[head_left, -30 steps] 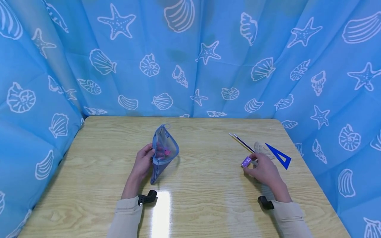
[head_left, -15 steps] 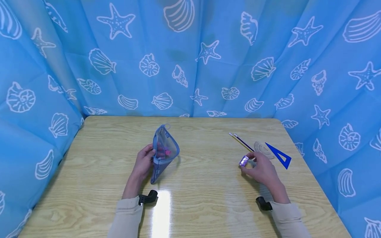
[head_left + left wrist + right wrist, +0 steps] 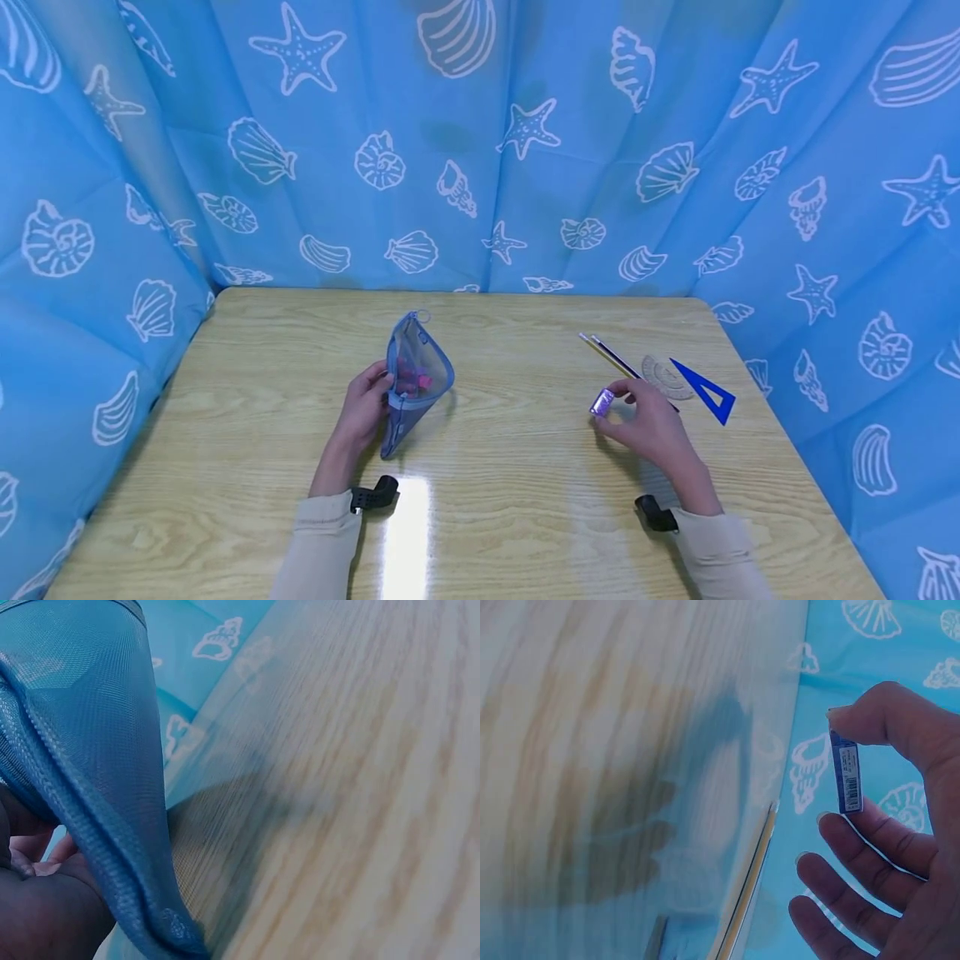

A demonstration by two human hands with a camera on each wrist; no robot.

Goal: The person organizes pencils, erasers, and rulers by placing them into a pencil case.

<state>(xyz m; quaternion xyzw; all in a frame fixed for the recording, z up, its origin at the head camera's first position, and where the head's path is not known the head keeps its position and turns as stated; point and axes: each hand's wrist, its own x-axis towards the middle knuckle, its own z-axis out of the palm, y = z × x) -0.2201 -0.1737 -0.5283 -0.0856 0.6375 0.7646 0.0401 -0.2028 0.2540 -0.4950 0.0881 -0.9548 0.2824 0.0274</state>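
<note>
My left hand (image 3: 365, 406) grips a blue mesh zip pencil pouch (image 3: 410, 417) by its left side, thumb at the opening. The pouch's mouth gapes, and a pink item (image 3: 424, 382) shows inside. In the left wrist view the mesh pouch (image 3: 112, 742) and its piping cover most of the fingers. On the right, my right hand (image 3: 648, 423) pinches a small eraser in a shiny purple wrapper (image 3: 602, 402) between thumb and fingers. The right wrist view shows the eraser (image 3: 847, 774) edge-on, with a barcode label; the other fingers are spread below it.
Two pencils (image 3: 611, 354) lie just behind my right hand, partly covered by it. Beside them are a clear protractor (image 3: 663, 377) and a blue set square (image 3: 703, 390). The wooden table (image 3: 510, 500) is bounded by blue shell-patterned curtains (image 3: 465, 167).
My right hand has moved a little to the left with the eraser, away from the protractor and set square. The left hand and the pouch have stayed in place.
</note>
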